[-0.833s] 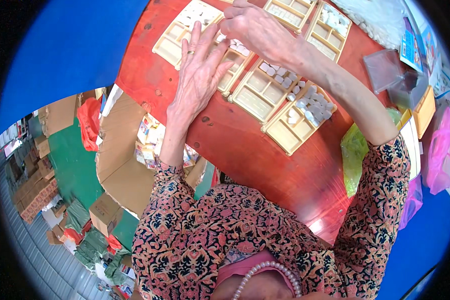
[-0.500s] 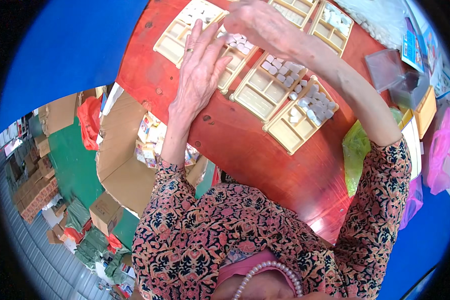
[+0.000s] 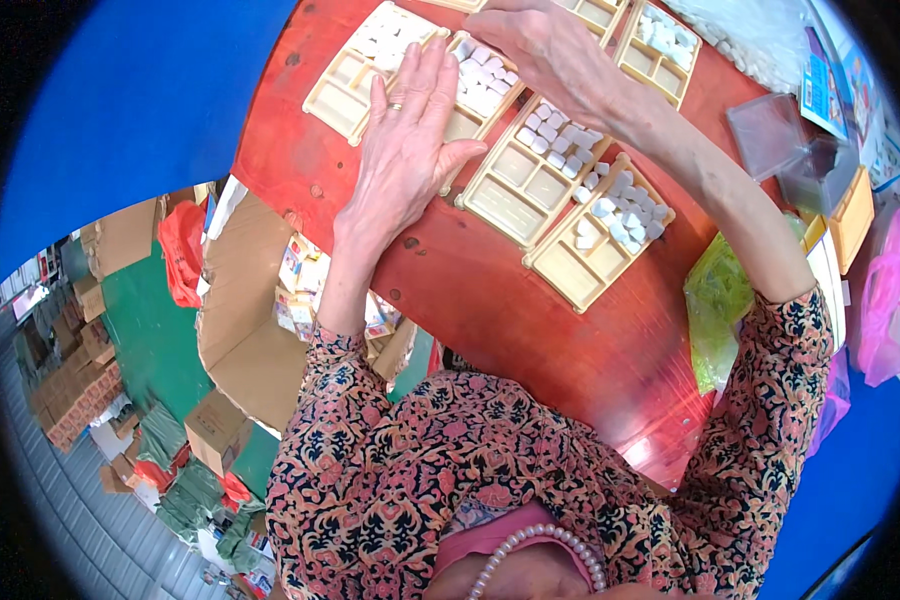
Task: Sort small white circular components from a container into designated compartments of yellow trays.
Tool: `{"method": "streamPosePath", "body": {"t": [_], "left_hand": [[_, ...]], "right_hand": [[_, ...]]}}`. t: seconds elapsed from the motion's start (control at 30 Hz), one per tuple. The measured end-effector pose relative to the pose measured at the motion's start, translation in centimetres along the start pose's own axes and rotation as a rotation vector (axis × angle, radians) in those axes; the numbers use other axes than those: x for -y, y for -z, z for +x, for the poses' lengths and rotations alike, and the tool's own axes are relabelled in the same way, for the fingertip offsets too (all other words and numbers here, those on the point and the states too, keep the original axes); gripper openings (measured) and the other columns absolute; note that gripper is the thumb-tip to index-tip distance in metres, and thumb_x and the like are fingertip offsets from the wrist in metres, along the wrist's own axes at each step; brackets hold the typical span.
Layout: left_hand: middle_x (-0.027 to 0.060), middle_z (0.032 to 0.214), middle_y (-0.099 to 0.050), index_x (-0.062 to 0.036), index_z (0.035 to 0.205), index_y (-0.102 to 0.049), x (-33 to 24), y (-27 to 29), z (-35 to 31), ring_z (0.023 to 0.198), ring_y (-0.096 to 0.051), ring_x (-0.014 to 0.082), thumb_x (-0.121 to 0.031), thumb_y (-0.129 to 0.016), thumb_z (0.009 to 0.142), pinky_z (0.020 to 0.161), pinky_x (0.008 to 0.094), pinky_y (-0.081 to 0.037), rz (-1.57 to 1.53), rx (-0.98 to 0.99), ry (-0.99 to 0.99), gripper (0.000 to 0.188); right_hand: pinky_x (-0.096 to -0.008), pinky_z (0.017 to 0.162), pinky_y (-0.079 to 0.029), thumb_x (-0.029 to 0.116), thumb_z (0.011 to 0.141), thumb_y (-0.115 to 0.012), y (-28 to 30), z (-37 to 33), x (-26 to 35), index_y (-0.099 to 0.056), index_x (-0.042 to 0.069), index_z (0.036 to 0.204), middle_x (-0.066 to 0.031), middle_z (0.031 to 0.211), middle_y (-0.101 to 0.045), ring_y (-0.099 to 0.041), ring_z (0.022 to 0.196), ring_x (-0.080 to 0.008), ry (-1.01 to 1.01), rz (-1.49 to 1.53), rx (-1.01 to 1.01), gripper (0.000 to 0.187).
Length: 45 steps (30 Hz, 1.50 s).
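My left hand [image 3: 403, 145] lies with fingers stretched out, a ring on one. It covers part of a cream compartment tray [image 3: 462, 126] holding small pale lilac blocks [image 3: 483, 78]. My right hand [image 3: 530, 42] is bent above the far end of this tray, fingers curled; their tips are hidden, so I cannot make out what they hold. Left of it, another cream tray [image 3: 332, 98] carries white pieces [image 3: 388, 38]. Nearer on the right stand two more trays, one [image 3: 510, 207] with lilac blocks [image 3: 560, 135], the other [image 3: 582, 285] with loose whitish blocks [image 3: 630, 210].
More cream trays [image 3: 658, 68] stand along the far edge of the red table [image 3: 450, 290]. Clear plastic boxes [image 3: 768, 135] and a green plastic bag [image 3: 715, 300] are at the right. An open cardboard box [image 3: 255, 345] stands left of the table.
My left hand has shifted slightly, its thumb now spread to the right. My right hand has drawn a little to the right, uncovering more of the lilac blocks.
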<state>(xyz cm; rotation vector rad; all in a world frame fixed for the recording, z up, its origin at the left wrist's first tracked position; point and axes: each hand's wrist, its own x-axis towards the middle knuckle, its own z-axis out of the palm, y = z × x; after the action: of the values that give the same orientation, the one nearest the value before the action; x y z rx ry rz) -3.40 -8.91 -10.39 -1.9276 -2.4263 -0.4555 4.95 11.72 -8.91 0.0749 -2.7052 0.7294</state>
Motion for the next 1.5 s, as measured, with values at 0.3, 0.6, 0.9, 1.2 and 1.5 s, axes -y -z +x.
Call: {"method": "streamPosePath", "body": {"t": [0.3, 0.6, 0.9, 1.2, 1.5], "left_hand": [[0.0146, 0.156, -0.017, -0.0023, 0.148, -0.023, -0.3, -0.5, 0.3, 0.145, -0.015, 0.0316, -0.058, -0.048, 0.085, 0.114, 0.0563, -0.013, 0.047, 0.07, 0.002, 0.088], [0.0182, 0.156, -0.016, 0.0022, 0.146, -0.024, -1.2, 0.3, -0.9, 0.144, -0.015, 0.0331, -0.053, -0.054, 0.085, 0.113, 0.0575, -0.013, 0.018, 0.14, -0.02, 0.087], [0.0165, 0.157, -0.014, 0.0008, 0.148, -0.022, -1.3, -0.7, -1.3, 0.144, -0.015, 0.0328, -0.045, -0.059, 0.085, 0.115, 0.0535, -0.01, 0.003, 0.15, 0.019, 0.086], [0.0115, 0.154, -0.025, -0.002, 0.14, -0.04, -5.0, -0.3, -2.0, 0.144, -0.017, 0.0308, -0.045, -0.058, 0.083, 0.111, 0.0611, -0.017, -0.129, 0.131, -0.132, 0.074], [0.01, 0.152, -0.032, -0.002, 0.14, -0.042, -6.4, -2.2, -2.3, 0.143, -0.021, 0.0326, -0.026, -0.068, 0.081, 0.112, 0.0558, -0.018, -0.211, 0.119, -0.113, 0.069]], "right_hand": [[-0.0479, 0.115, -0.017, 0.037, 0.095, -0.047, -2.8, -3.9, 1.4, -0.026, -0.003, 0.145, -0.0181, 0.153, -0.024, -0.019, 0.144, -0.0283, 0.101, -0.272, 0.16, 0.067], [-0.046, 0.117, -0.012, 0.035, 0.095, -0.049, -2.1, -6.0, 2.3, -0.023, -0.003, 0.146, -0.0183, 0.155, -0.017, -0.014, 0.146, -0.0279, 0.076, -0.245, 0.232, 0.069], [-0.0534, 0.113, -0.023, 0.032, 0.099, -0.038, 2.7, -4.5, 2.2, -0.02, -0.013, 0.142, -0.0317, 0.148, -0.024, -0.022, 0.141, -0.0393, 0.024, -0.11, 0.396, 0.064], [-0.0398, 0.113, -0.029, 0.028, 0.096, -0.051, 7.8, -10.1, 1.8, -0.032, -0.011, 0.137, -0.0311, 0.143, -0.033, -0.032, 0.136, -0.0391, -0.09, -0.025, 0.306, 0.06], [-0.0425, 0.085, -0.044, 0.024, 0.078, -0.068, 4.5, -9.6, 5.2, -0.058, 0.001, 0.092, -0.0161, 0.101, -0.059, -0.054, 0.103, -0.0332, -0.344, -0.066, 0.325, 0.028]]}}
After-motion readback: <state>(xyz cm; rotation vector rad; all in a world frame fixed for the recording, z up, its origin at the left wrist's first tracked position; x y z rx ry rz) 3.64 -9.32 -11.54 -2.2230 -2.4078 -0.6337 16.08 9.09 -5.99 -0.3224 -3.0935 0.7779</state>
